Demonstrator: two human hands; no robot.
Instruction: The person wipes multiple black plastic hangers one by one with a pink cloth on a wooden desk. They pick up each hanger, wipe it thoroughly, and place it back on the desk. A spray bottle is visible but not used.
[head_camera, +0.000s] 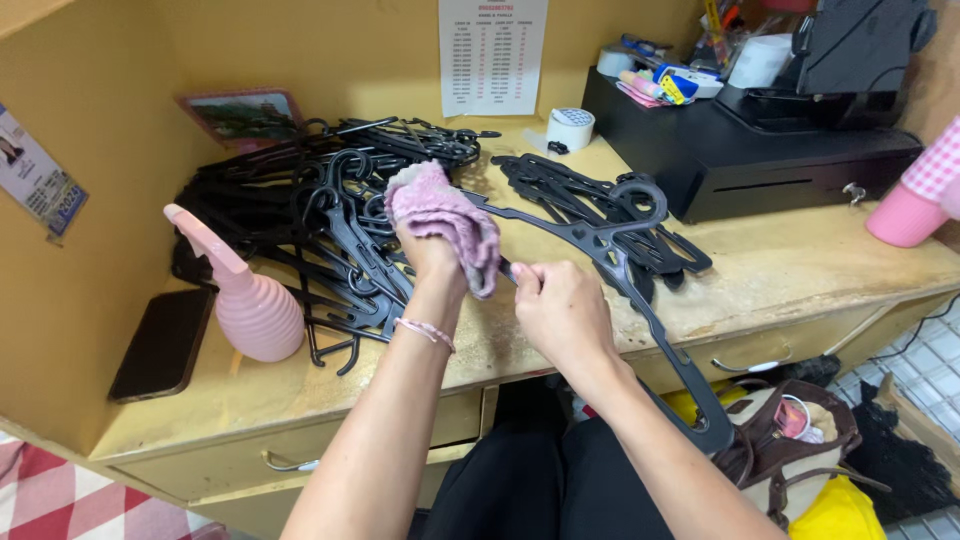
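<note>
My left hand (432, 258) is closed around a crumpled pink cloth (445, 215), pressing it against a black plastic hanger (640, 300). My right hand (560, 305) grips that same hanger near its middle, just right of the cloth. The hanger stretches from the desk down past its front edge toward my lap. A large heap of black hangers (320, 200) lies behind my left hand. A smaller stack of black hangers (600, 205) rests behind my right hand.
A pink ribbed spray bottle (250, 300) and a dark phone (165, 342) sit at the left of the wooden desk (800, 270). A black cash drawer (760, 150), tape roll (570, 128) and pink cup (915, 200) are at the back right. Bags (800, 440) lie on the floor.
</note>
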